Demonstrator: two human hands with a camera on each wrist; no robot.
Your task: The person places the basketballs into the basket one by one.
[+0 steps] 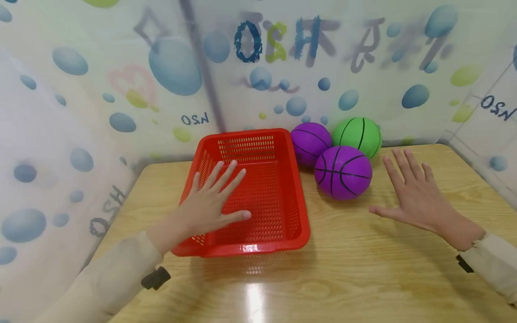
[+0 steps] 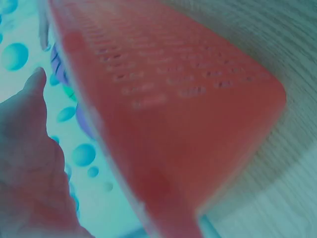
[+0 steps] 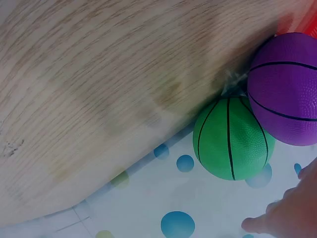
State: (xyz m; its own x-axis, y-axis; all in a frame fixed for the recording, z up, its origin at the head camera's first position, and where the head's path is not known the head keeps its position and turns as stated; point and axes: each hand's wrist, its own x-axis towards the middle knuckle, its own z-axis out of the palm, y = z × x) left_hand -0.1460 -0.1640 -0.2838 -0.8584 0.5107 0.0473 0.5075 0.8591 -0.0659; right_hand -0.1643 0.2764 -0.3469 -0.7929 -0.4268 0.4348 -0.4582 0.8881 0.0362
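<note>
Left first: my left hand (image 1: 212, 202) hovers over the left part of the red basket (image 1: 299, 233), fingers and thumb spread, grip empty, no contact visible. Basket sits on the counter (image 1: 351, 273), open side up, its long axis appearing to run away from me.

Next right, three balls cluster beside the basket's right wall. Rear purple ball (image 1: 310, 142) is closest to that wall; front purple ball (image 1: 343, 175) lies nearer me and a bit right; green ball (image 1: 357, 137) is behind it, toward the back edge. They overlap in the head view, so can't tell every contact. All round, no long axis to line up with.

Far right: my right hand (image 1: 418, 197), over the counter, palm down, fingers apart, thumb pointing left, holding nothing. Key relation: front purple lies left of this grip, just past the thumb, and green lies left and farther back. Right hand is nearer to both; left is nearer the basket.
</note>
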